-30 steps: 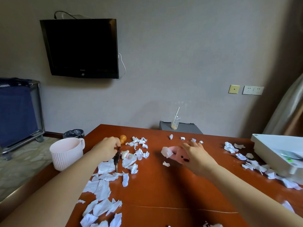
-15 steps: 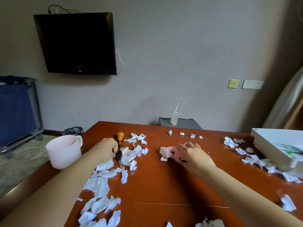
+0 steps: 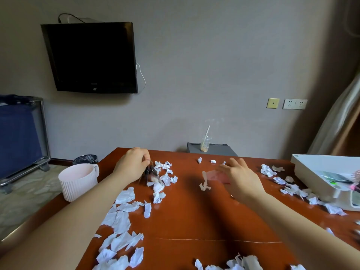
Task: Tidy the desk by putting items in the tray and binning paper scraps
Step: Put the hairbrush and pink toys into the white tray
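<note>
Now, left hand's grip tight on a dark dangling trinket, right hand's grip around a blurred pink toy.

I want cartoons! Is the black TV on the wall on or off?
Off, as far as I can see: the black flat television on the grey wall shows only a dark, blank screen, with no picture.

Bare wood runs down the middle of the desk toward 6 o'clock. Torn paper scraps crowd 8 o'clock, and more fringe the white tray at 3 o'clock. A ribbed pink container stands at 9 o'clock.
</note>
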Motion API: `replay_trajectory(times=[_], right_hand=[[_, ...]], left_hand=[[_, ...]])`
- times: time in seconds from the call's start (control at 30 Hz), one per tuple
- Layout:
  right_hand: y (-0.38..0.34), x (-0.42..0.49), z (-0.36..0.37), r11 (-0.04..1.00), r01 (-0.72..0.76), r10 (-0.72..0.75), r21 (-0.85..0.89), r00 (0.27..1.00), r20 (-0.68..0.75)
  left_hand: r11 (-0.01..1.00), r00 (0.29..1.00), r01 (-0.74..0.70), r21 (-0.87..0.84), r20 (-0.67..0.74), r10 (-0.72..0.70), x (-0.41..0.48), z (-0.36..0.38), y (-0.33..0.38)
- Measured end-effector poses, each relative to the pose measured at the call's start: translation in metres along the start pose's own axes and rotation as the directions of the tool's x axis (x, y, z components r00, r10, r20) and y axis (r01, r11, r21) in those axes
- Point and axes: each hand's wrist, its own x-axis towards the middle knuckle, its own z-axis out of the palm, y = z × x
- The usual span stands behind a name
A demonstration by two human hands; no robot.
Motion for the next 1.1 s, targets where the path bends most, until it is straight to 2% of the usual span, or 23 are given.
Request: replay_trajectory(times=[0.2,0.3,0.43,0.6,0.77,0.87,1.1], right_hand=[[0.016,-0.010,-0.035,0.992,-0.049,0.052,0.114,0.998,-0.029],[0.024,-0.021,-0.060,0.967,-0.124,0.125,0.222,0.992,0.010],[0.037,-0.032,-0.088,0.945,-0.157,0.135,0.287,0.986,0.096],[0.053,-0.049,-0.112,0.969,-0.159,0.115,0.192,0.969,0.220],[0.075,-0.074,-0.129,0.973,-0.177,0.112,0.149,0.924,0.365],[0.087,-0.092,-0.127,0.989,-0.146,0.114,0.038,0.890,0.440],[0.119,-0.124,-0.121,0.975,-0.202,0.156,0.095,0.919,0.363]], left_hand=[[0.990,0.993,-0.095,-0.107,0.055,0.101,-0.008,-0.018,0.045],[0.978,0.988,-0.126,-0.167,0.065,0.139,-0.013,-0.025,0.071],[0.953,0.972,-0.179,-0.243,0.103,0.209,-0.022,-0.034,0.112],[0.911,0.950,-0.240,-0.336,0.110,0.291,-0.036,-0.038,0.169],[0.876,0.956,-0.221,-0.428,0.084,0.282,-0.050,-0.030,0.224],[0.871,0.951,-0.219,-0.441,0.103,0.291,-0.064,-0.015,0.252],[0.854,0.913,-0.224,-0.470,0.204,0.352,-0.097,0.034,0.292]])
